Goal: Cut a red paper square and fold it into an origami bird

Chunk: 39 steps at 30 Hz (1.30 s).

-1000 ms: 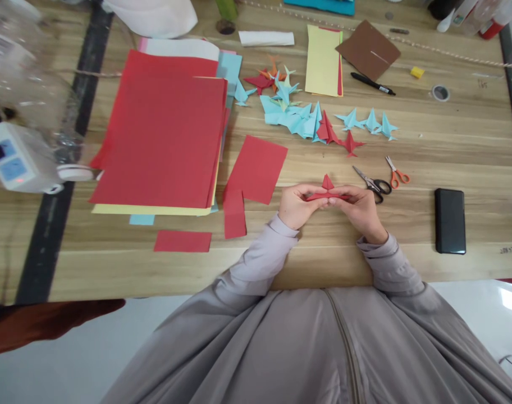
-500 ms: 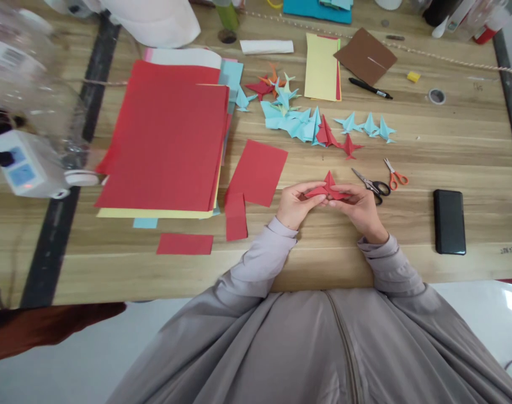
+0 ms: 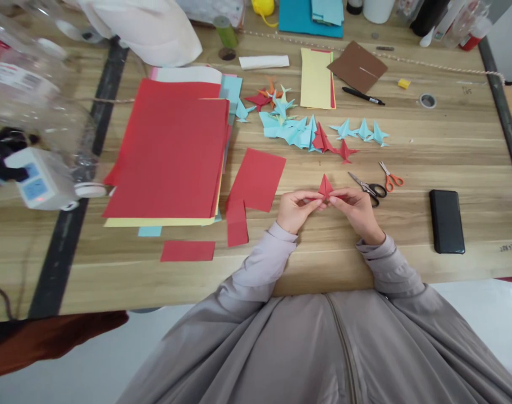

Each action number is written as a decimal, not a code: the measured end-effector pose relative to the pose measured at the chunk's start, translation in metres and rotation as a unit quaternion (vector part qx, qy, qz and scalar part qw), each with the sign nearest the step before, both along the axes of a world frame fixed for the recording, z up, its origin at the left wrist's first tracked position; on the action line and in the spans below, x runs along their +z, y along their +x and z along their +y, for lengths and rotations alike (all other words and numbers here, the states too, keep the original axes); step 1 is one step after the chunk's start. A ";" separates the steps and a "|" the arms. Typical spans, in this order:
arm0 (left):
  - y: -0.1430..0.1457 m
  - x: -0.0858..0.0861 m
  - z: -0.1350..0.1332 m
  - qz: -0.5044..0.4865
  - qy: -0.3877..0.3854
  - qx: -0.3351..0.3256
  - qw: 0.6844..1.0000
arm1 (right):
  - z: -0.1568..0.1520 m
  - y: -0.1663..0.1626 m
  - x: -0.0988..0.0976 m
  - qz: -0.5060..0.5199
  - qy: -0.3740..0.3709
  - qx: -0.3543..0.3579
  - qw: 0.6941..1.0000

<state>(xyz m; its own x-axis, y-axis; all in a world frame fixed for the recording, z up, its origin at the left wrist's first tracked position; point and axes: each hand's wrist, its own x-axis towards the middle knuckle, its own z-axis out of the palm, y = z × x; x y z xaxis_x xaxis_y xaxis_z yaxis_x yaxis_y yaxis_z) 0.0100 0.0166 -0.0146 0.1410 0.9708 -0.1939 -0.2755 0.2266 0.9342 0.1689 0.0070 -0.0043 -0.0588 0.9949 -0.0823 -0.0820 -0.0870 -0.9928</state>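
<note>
A small folded red paper figure [image 3: 325,187] is pinched between both hands just above the wooden table [image 3: 407,224]. My left hand [image 3: 297,210] grips its left side with closed fingers. My right hand [image 3: 357,212] grips its right side the same way. A pointed red tip sticks up between the thumbs. Beyond my hands lie several finished folded figures in light blue [image 3: 296,130] and red [image 3: 344,150].
A stack of red paper sheets [image 3: 172,151] lies at the left, with red offcuts [image 3: 256,179] beside it. Two pairs of scissors [image 3: 376,188] and a black phone [image 3: 446,220] lie to the right. Yellow paper [image 3: 315,78], a brown sheet [image 3: 357,66] and a pen [image 3: 363,96] sit farther back.
The red figure has been turned between my hands, so its wings are drawn in and only the pointed tip shows. The view has tilted upward a little.
</note>
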 end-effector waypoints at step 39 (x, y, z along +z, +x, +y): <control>0.005 0.001 -0.002 -0.026 0.022 0.022 0.999 | 0.001 0.000 -0.001 -0.039 0.028 -0.030 0.998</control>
